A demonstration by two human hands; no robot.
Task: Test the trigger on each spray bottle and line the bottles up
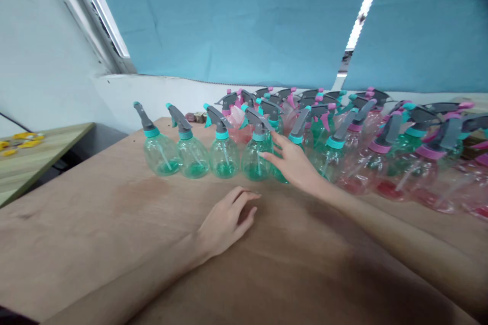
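My right hand (293, 162) reaches over the table to a green spray bottle (251, 165) with a grey trigger head and a turquoise collar. Its thumb and fingers are apart at the bottle's right side; whether they touch it I cannot tell. Behind that hand another green spray bottle (299, 138) is partly hidden. My left hand (226, 221) rests on the table in front of the row, fingers loosely bent and holding nothing. Three more green spray bottles, the nearest of them a clear green one (224, 160), stand upright to the left.
Several pink spray bottles (389, 177) stand on the right, with more pink and green ones crowded behind. The wooden table (95, 223) meets a white wall with a blue covering (236, 25). Yellow parts (26, 142) lie on a lower side table (64, 150) at left.
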